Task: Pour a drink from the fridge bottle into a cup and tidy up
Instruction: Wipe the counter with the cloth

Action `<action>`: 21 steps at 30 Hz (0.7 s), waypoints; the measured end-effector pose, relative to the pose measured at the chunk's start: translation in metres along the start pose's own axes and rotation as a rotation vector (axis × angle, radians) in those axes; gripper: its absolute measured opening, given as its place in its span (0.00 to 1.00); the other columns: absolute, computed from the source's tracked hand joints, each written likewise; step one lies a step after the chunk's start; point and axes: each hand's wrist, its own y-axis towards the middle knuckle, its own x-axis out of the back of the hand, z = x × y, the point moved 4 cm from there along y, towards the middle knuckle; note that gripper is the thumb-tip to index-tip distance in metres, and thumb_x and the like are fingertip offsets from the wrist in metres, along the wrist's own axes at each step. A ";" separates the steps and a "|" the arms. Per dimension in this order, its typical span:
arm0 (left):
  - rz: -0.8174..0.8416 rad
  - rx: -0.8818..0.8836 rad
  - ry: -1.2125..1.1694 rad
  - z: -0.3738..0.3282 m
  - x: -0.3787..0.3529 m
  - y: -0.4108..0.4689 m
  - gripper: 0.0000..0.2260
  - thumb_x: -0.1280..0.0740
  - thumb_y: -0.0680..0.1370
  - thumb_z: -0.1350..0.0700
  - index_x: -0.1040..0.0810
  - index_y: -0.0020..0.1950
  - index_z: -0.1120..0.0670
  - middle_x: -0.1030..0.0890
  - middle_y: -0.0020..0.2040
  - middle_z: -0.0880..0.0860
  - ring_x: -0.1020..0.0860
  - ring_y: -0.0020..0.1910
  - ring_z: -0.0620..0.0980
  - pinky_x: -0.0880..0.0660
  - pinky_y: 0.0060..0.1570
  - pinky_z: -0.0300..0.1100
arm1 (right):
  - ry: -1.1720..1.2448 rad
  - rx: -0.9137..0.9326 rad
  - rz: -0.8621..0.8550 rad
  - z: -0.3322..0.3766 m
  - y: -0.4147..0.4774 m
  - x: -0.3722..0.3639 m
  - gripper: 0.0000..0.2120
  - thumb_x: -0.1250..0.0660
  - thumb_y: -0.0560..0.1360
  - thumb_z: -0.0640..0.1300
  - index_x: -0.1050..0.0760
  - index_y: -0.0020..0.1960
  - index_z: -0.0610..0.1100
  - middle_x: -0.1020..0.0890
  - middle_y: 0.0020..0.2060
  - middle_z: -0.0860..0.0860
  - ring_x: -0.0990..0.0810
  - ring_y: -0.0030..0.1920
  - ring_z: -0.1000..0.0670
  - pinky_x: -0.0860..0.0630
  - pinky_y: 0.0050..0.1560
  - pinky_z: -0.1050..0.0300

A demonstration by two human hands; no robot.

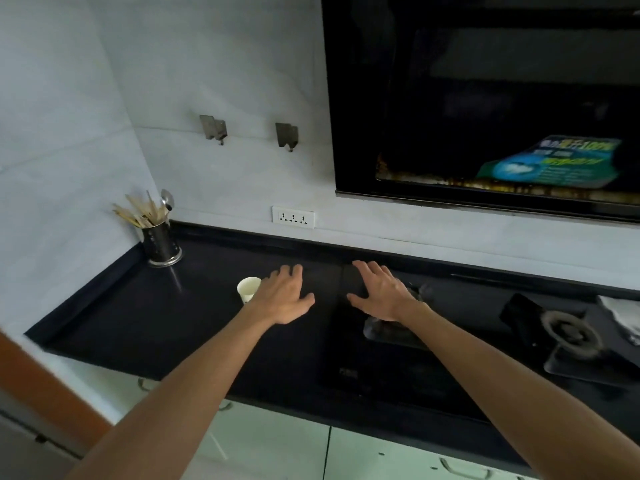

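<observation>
- Stretching forward over a dark countertop [138,317], both bare arms are seen with palms turned down.
- The left hand [285,296] is held flat with its fingers spread, and nothing is grasped in it.
- The right hand [381,292] is likewise splayed and empty, positioned above the near burner of a gas hob [398,358].
- A white paper cup [248,289] is stood upright on the countertop, just beside the left hand; whether they touch cannot be told.
- A metal utensil holder [161,244] filled with chopsticks is placed in the back left corner.
- A black range hood [485,98] is mounted on the wall above, and a socket strip [293,217] is set below it to the left.
</observation>
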 end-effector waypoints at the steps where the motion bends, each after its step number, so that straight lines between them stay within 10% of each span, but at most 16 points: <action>1: 0.000 -0.015 -0.002 -0.006 0.001 -0.001 0.29 0.40 0.80 0.43 0.39 0.74 0.60 0.29 0.68 0.61 0.28 0.65 0.61 0.28 0.63 0.54 | -0.009 -0.010 -0.001 -0.005 -0.007 0.004 0.37 0.36 0.77 0.60 0.49 0.79 0.48 0.34 0.71 0.45 0.35 0.70 0.41 0.30 0.66 0.40; 21: 0.042 -0.384 0.002 -0.208 -0.003 0.034 0.27 0.42 0.81 0.43 0.40 0.75 0.58 0.31 0.68 0.60 0.29 0.65 0.59 0.27 0.61 0.55 | -0.060 -0.426 -0.073 -0.152 -0.167 0.067 0.37 0.38 0.77 0.61 0.50 0.78 0.48 0.38 0.75 0.45 0.38 0.73 0.40 0.32 0.67 0.38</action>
